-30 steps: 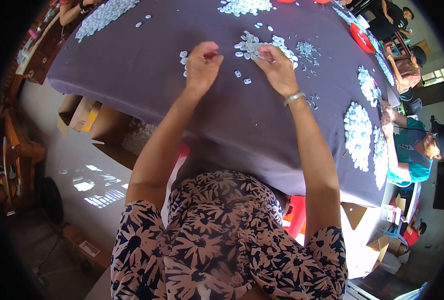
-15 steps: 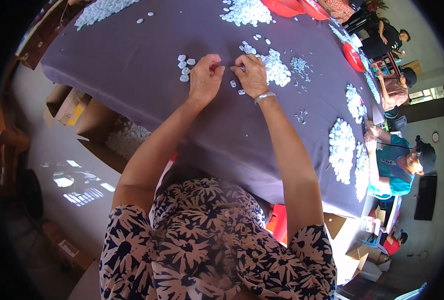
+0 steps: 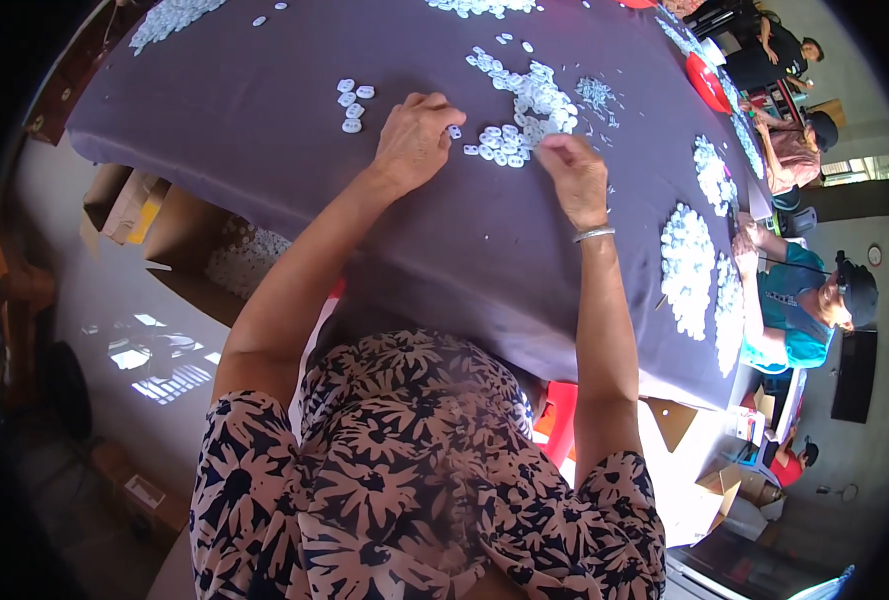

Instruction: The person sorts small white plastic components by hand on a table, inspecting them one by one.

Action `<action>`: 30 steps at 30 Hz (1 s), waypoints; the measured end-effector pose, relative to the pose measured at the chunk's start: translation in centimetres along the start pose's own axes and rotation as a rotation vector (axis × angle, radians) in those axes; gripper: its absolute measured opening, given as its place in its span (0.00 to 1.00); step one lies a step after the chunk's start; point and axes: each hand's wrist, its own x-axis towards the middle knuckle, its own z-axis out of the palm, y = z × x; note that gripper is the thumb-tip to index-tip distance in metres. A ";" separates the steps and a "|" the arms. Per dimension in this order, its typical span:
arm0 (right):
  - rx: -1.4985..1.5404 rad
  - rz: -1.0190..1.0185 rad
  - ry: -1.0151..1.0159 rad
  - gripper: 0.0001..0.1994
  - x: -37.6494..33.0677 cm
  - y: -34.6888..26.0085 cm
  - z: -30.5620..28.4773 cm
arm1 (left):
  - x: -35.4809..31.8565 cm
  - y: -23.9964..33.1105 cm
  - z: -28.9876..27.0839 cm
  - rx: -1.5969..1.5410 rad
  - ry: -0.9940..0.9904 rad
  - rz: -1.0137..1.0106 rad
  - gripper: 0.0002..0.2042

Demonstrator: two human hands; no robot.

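Small white oval plastic pieces with dark holes lie before me on the dark tablecloth. My left hand (image 3: 417, 140) has its fingers bent round a small white plastic piece (image 3: 455, 132) at the fingertips. To its left is a little group of finished-looking white pieces (image 3: 352, 100), apart from the hand. My right hand (image 3: 577, 178), with a bracelet at the wrist, has its fingertips pressed together at the edge of the loose white pieces (image 3: 505, 146); what they hold, if anything, is hidden. Beyond spreads a larger pile (image 3: 543, 95).
Tiny grey pin-like parts (image 3: 595, 94) are scattered right of the pile. More white heaps (image 3: 687, 265) line the right side, where a co-worker in teal (image 3: 790, 300) sits. A red bowl (image 3: 706, 82) stands far right. An open carton (image 3: 235, 262) of white pieces is below the left table edge.
My hands have moved apart. The right went right and nearer to me, showing white pieces it had covered; the left turned over toward a single piece. The view shifted slightly.
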 end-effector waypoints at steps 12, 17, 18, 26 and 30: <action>-0.109 0.100 -0.074 0.06 0.6 -0.8 2.0 | 0.0 2.5 0.2 -0.229 -0.256 0.059 0.10; 0.317 0.226 0.089 0.03 -0.2 0.8 -1.1 | 0.3 0.1 0.4 -0.332 0.022 -0.096 0.09; 0.318 0.266 0.092 0.04 -0.3 0.9 -1.4 | 0.3 -0.1 0.5 -0.334 0.021 -0.135 0.09; 0.158 0.237 -0.110 0.04 -0.4 0.7 -0.5 | 0.5 1.4 0.3 -0.476 0.111 -0.264 0.05; 0.162 0.201 -0.253 0.04 -1.2 -1.8 0.1 | 1.1 3.3 -1.9 -0.517 -0.099 -0.540 0.18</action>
